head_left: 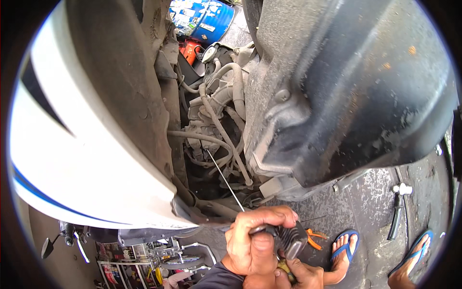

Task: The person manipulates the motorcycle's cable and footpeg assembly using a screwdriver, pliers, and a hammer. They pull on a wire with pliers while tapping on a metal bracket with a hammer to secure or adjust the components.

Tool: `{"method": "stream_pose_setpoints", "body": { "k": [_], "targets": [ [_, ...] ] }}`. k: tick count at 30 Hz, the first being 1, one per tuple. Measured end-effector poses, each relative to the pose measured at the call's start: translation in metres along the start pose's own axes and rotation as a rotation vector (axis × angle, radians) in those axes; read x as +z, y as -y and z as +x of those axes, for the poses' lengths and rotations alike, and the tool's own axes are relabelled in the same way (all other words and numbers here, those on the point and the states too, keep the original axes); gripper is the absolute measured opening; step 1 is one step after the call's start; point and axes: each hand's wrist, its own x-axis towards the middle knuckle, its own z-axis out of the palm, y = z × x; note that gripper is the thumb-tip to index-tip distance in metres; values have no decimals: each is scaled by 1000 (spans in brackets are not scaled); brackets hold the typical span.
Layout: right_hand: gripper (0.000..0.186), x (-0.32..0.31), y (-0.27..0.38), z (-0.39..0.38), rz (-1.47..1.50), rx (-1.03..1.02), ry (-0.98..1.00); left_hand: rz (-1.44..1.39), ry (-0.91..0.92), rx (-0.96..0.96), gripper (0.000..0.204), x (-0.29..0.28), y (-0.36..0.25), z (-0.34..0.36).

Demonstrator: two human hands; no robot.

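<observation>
My left hand [255, 245] is closed on a dark ridged tool [296, 241], from which a long thin metal rod [225, 178] runs up into dusty hoses [211, 108] and fittings [199, 137] inside a vehicle. Just below, my right hand [308, 274] grips a yellow part [284, 269] at the tool's lower end, partly hidden by fingers. A white body panel [86, 144] with a blue stripe flanks the opening on the left; a dirty black housing [365, 82] flanks it on the right.
Orange-handled pliers [315, 238] and a hammer [399, 207] lie on the dark floor [365, 212], near two feet in blue flip-flops [345, 248]. A blue drum [202, 21] and red object [190, 50] show beyond the opening. A bicycle-like frame and rack [144, 262] stand lower left.
</observation>
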Motion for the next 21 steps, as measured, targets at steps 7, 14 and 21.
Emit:
{"method": "stream_pose_setpoints", "body": {
  "k": [7, 14, 21],
  "targets": [
    [37, -11, 10, 8, -110, -32, 10, 6, -42, 24, 42, 1, 4, 8],
    [31, -31, 7, 27, 862, 800, 455, 6, -70, 51, 44, -1, 9, 2],
    [40, -25, 33, 13, -95, 179, 208, 39, -122, 37, 42, 10, 3, 4]
  ]
}}
